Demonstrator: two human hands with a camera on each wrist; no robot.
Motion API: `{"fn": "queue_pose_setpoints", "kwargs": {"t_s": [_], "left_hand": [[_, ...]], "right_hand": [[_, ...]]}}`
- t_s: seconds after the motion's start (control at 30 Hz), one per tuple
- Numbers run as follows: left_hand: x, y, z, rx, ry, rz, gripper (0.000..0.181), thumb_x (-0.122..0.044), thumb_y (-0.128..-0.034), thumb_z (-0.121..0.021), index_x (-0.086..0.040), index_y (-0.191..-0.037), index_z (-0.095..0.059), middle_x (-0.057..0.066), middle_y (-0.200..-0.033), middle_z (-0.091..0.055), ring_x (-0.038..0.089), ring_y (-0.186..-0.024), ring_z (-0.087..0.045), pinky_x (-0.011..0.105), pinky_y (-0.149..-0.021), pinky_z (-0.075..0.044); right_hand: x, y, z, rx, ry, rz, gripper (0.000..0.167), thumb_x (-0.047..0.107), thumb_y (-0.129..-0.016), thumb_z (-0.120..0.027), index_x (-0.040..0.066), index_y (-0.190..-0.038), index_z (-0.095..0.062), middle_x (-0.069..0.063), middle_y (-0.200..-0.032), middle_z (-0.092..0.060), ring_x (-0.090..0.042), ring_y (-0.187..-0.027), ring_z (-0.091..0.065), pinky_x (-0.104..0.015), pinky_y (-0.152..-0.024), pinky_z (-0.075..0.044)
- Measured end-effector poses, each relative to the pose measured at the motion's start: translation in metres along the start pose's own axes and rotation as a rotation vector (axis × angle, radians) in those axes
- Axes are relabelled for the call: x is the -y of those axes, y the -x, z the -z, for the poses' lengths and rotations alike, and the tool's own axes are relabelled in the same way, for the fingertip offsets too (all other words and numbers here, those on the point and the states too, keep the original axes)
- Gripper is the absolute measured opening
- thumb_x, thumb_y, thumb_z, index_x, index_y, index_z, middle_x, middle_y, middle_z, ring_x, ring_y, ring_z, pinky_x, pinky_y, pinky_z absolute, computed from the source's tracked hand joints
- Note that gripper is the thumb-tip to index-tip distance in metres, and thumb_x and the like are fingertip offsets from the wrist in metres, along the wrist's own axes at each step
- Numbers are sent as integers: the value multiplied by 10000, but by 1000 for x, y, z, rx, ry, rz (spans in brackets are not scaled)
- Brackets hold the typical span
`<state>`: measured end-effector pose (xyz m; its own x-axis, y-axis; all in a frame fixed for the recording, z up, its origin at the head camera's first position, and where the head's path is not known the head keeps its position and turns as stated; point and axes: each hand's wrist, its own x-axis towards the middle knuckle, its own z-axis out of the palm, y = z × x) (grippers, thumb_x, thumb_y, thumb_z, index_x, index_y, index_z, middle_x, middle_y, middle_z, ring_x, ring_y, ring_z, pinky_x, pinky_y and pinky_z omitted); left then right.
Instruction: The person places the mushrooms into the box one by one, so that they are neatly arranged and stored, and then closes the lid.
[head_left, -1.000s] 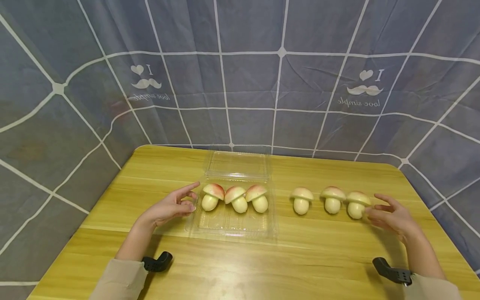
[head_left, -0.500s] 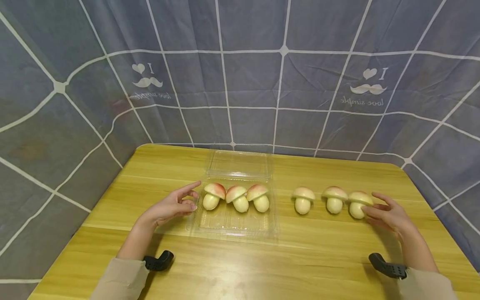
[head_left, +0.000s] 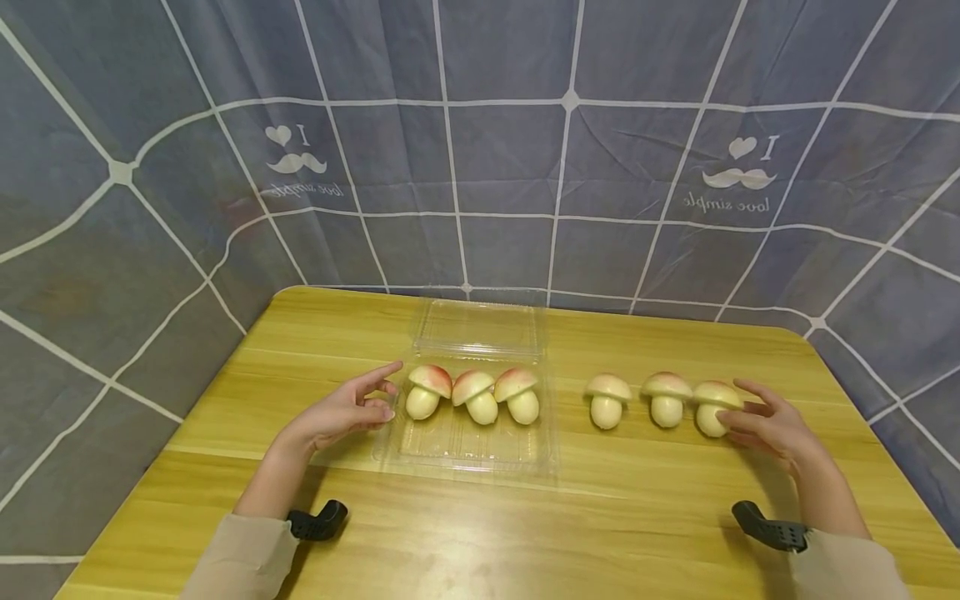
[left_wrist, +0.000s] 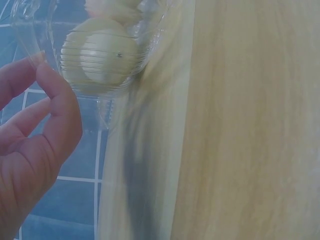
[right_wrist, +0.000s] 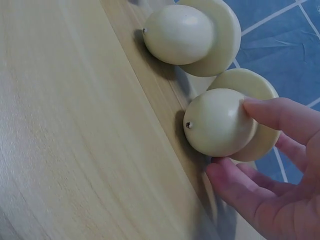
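Observation:
My left hand (head_left: 341, 412) pinches the left rim of a clear plastic clamshell box (head_left: 472, 458), which lies with its lid (head_left: 480, 329) folded back. Thumb and finger meet at that rim in the left wrist view. Inside the box sit three mushroom-shaped pieces with reddish caps, the left one (head_left: 423, 404) closest to this hand. To the right, my right hand (head_left: 772, 425) holds the rightmost pale toy mushroom (right_wrist: 215, 125) between thumb and fingers, by its stem and cap. That mushroom is on the table, its cap touching or almost touching its neighbour (right_wrist: 180, 35).
Another pale mushroom (head_left: 606, 408) stands between the box and the pair at the right. The wooden table (head_left: 525, 533) ends at a grey-blue checked curtain (head_left: 502, 158) behind and at both sides.
My right hand has moved left onto the rightmost mushroom and now grips it. That mushroom has shifted slightly left. The left hand and the box have stayed put.

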<state>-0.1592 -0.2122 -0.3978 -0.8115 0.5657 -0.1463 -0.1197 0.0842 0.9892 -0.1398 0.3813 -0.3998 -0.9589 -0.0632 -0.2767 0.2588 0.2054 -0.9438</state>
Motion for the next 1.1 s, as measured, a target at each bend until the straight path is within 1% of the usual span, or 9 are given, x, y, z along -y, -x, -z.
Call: {"fn": "queue_pose_setpoints", "kwargs": {"t_s": [0.17, 0.3, 0.33, 0.4, 0.5, 0.57, 0.63, 0.93, 1.1], "left_hand": [[0, 0, 0, 1, -6, 2, 779, 13, -888, -572, -32, -1493, -84, 168, -1174, -305, 90, -746, -485, 217, -668, -464], [0, 0, 0, -2, -8, 3, 778, 6, -889, -576, -33, -1493, -87, 158, -1169, -310, 89, -747, -482, 216, -669, -464], [0, 0, 0, -3, -8, 3, 778, 7, -889, -577, -32, -1493, -88, 156, -1168, -311, 88, -748, -482, 215, -669, -465], [0, 0, 0, -5, -7, 3, 780, 10, -887, -578, -32, -1493, -88, 153, -1166, -315, 86, -745, -479, 215, -671, -467], [0, 0, 0, -6, -5, 3, 779, 14, -887, -578, -28, -1492, -89, 148, -1161, -320, 86, -745, -480, 214, -671, -468], [0, 0, 0, -6, -3, 3, 779, 14, -886, -579, -29, -1492, -92, 145, -1158, -322, 85, -740, -479, 214, -670, -468], [0, 0, 0, -6, -2, 2, 779, 12, -885, -579, -29, -1492, -93, 144, -1158, -322, 84, -737, -477, 213, -668, -467], [0, 0, -1, -17, -5, 9, 777, 14, -884, -576, -41, -1495, -99, 156, -1172, -312, 86, -753, -502, 218, -676, -468], [0, 0, -1, -20, -3, 10, 774, 13, -884, -578, -44, -1495, -106, 145, -1163, -320, 87, -763, -511, 221, -683, -473]], "right_hand": [[0, -1, -2, 1, 6, -10, 889, 94, -871, -648, 22, -1489, -13, -416, -1404, 67, 5, -822, -576, -289, -776, -526], [-2, -2, -2, -2, -9, 4, 824, 93, -866, -655, 104, -1501, -129, -418, -1398, 56, -8, -824, -580, -284, -769, -527], [-2, -2, -2, -2, -12, 13, 780, 90, -867, -653, 139, -1489, -186, -421, -1383, 8, -16, -826, -584, -284, -768, -528], [-2, -3, -2, -4, -30, 27, 667, 74, -863, -653, 216, -1419, -313, -389, -1317, -184, -45, -827, -597, -290, -761, -530], [-2, -4, -2, -8, -74, 37, 529, 41, -854, -655, 276, -1263, -417, -175, -1149, -427, -88, -819, -615, -300, -750, -535], [-2, -4, -2, -7, -101, 36, 501, 26, -849, -656, 295, -1209, -433, -50, -1037, -479, -107, -813, -623, -302, -743, -537], [-2, -4, -2, -7, -119, 33, 497, 21, -847, -658, 295, -1198, -436, 1, -995, -494, -112, -807, -626, -301, -738, -538], [-2, -4, -3, 2, -186, 8, 582, 23, -860, -643, 218, -1320, -343, 37, -954, -545, -120, -804, -637, -290, -739, -537], [-2, -4, -3, 9, -209, 19, 503, 6, -864, -631, 257, -1231, -395, 36, -936, -567, -127, -797, -641, -289, -730, -539]]}}
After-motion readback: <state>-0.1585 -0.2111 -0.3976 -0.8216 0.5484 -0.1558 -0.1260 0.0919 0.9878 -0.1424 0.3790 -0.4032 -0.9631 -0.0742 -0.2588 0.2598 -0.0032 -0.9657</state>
